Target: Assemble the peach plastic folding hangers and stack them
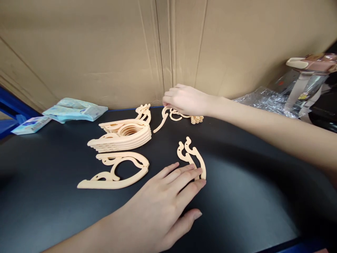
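My left hand [163,200] lies flat on the black table [250,196], fingers stretched out, its fingertips resting on two small peach curved plastic pieces [190,155]. My right hand [184,100] reaches to the back, fingers curled down on a little pile of thin peach curved pieces [181,116] near the cardboard wall. A stack of several larger peach swan-shaped pieces [123,135] stands left of that, and a single flat one [116,172] lies in front of the stack, just left of my left hand.
A cardboard wall [118,49] closes off the back. Light blue packets [75,109] and a smaller one [30,125] lie at the far left. Crumpled clear plastic [263,100] and a clear bottle with a pink lid [308,80] sit at the right.
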Tool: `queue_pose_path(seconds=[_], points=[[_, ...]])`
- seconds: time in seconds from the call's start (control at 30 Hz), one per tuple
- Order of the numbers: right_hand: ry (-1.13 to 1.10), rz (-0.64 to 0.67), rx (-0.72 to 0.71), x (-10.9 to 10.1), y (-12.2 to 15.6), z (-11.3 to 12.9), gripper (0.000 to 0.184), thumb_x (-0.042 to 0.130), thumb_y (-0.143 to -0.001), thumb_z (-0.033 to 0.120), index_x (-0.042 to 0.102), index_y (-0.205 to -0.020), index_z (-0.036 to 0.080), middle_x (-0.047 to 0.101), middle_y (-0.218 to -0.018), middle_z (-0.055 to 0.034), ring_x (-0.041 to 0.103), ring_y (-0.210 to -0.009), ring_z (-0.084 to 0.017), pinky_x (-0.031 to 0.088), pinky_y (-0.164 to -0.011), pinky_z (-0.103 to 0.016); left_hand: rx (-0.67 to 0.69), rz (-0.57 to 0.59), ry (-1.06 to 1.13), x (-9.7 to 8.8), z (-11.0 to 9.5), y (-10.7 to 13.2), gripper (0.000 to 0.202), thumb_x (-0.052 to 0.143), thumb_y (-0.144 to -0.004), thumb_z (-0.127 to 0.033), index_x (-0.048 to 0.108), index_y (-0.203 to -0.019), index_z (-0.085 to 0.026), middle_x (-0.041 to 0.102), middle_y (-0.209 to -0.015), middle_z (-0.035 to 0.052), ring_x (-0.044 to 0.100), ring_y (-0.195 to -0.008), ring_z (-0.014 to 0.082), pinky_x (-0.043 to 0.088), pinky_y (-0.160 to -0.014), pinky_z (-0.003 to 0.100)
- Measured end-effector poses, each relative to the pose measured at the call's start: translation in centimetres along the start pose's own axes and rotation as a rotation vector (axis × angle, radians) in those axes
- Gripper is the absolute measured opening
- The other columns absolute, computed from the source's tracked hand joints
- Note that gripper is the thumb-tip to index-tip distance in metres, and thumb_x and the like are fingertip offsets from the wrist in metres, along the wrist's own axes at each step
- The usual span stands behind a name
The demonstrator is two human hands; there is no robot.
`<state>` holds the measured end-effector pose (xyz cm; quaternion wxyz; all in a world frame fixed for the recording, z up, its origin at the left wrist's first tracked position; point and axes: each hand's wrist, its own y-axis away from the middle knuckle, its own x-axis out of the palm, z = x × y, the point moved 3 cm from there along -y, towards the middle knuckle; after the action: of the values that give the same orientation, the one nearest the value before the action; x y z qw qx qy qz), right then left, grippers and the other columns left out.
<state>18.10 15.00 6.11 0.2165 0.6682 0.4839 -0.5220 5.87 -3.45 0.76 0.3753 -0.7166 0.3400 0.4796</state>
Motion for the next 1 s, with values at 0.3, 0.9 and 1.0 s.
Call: queue_pose_path(seconds=[0.3,0.9,1.0], points=[[-0.395,0.176,0.123,4.5,-6.6,-3.2,0.025,0.049,-0.094,0.014,0.07,-0.109,0.013,0.071,-0.109,-0.0095,0.062,-0.093,-0.018,0.042,-0.079,-0.029,-0.007,0.012,0.011,0.0,0.1,0.1,0.041,0.048,-0.1,-0.031,0.052,-0.137,-0.013,0.057,-0.143,0.0103,0.05,-0.134,0.0231,0.042,-0.114,0.042],[-0.542,0.057,-0.01,5.8,-10.2,0.8,0.033,0.046,-0.095,0.012,0.07,-0.117,0.017,0.066,-0.127,-0.0094,0.061,-0.113,-0.021,0.043,-0.1,-0.034,-0.003,-0.006,0.01,0.0,0.1,0.2,0.04,0.049,-0.099,-0.029,0.052,-0.136,-0.014,0.057,-0.142,0.0113,0.051,-0.134,0.0238,0.042,-0.113,0.042],[-0.582,0.07,-0.024,6.0,-10.1,0.7,0.034,0.048,-0.091,0.006,0.071,-0.115,0.015,0.07,-0.121,-0.0085,0.064,-0.11,-0.019,0.045,-0.099,-0.032,0.0,-0.003,0.012,0.0,0.0,0.2,0.04,0.048,-0.099,-0.029,0.052,-0.136,-0.013,0.057,-0.142,0.0113,0.05,-0.134,0.0238,0.042,-0.113,0.042]])
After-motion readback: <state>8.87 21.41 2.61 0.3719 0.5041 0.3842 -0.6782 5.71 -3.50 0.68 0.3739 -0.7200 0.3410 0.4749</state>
